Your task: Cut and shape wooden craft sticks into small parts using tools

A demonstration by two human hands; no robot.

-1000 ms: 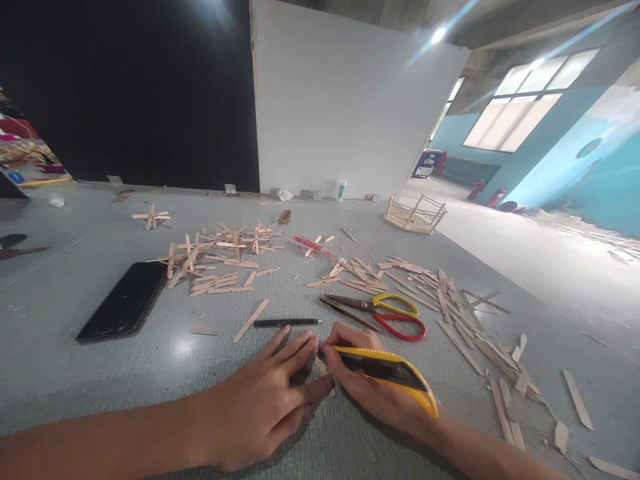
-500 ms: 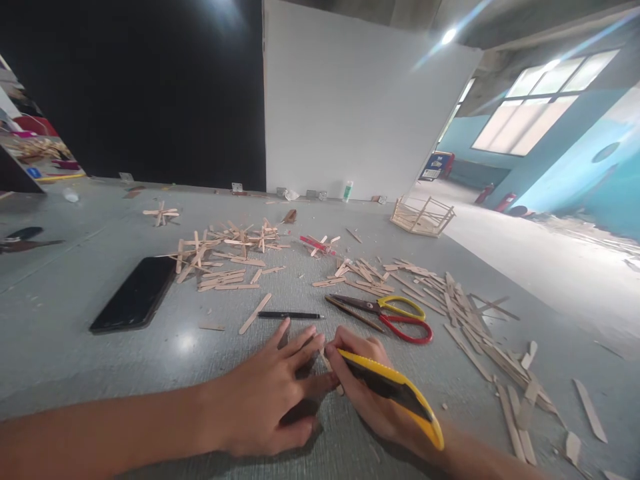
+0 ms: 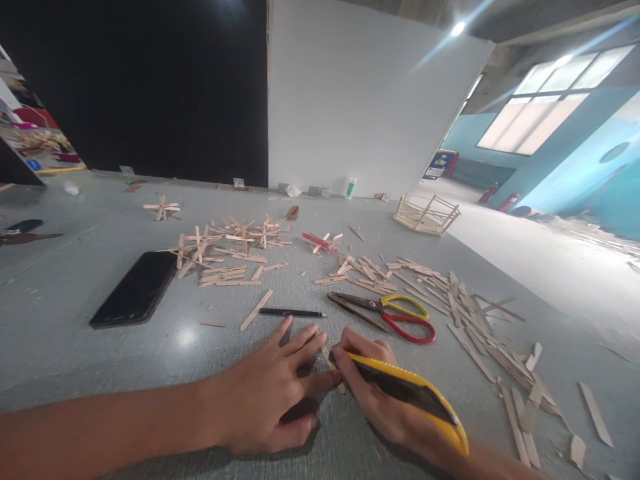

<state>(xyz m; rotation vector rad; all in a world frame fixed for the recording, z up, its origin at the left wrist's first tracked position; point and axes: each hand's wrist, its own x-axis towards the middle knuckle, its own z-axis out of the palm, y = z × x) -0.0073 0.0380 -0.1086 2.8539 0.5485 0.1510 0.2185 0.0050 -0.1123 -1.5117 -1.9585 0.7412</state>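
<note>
A yellow and black utility knife (image 3: 407,390) is gripped in my right hand (image 3: 373,390), its tip end down at a small wooden craft stick (image 3: 327,357). My left hand (image 3: 285,387) lies spread on the table, fingers apart, with fingertips against that stick; part of the stick is hidden under the fingers. Just beyond my left fingertips lies a black pen (image 3: 293,313), with a loose craft stick (image 3: 257,310) beside it. Scissors (image 3: 395,310) with one yellow and one red handle rest partly spread beyond my right hand. The knife's blade is hidden from view.
A black phone (image 3: 135,290) lies at the left. Piles of craft sticks (image 3: 223,273) spread across the middle, and more sticks (image 3: 470,320) on the right. A small stick frame (image 3: 427,215) stands near the table's far right edge. A black and white partition (image 3: 350,100) rises behind.
My right hand and the utility knife have shifted slightly right, showing more of the stick between the hands. My left hand stays nearly in place. The view has moved a little.
</note>
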